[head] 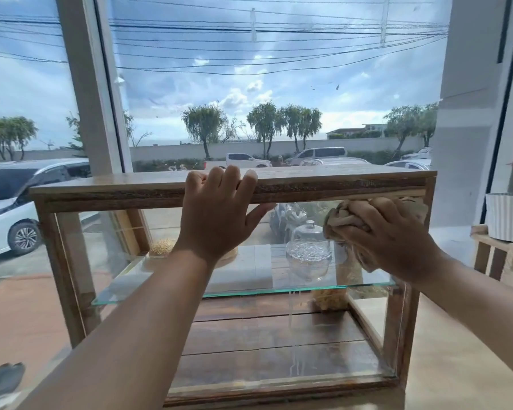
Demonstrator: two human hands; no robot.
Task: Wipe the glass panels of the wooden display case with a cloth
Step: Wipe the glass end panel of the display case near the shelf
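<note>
The wooden display case (107, 189) stands in front of me with a glass front panel (148, 291) and a glass shelf inside. My left hand (219, 214) grips the front edge of the case's wooden top, fingers over the top and thumb underneath. My right hand (388, 241) is closed on a crumpled beige cloth (345, 218), pressed against the upper right corner of the front glass. Streaks of liquid run down the glass below the cloth.
A clear glass jar with a lid (308, 255) and woven items sit on the shelf inside the case. A white ribbed planter (507, 217) stands on a wooden stand at the right. A big window behind the case shows parked cars.
</note>
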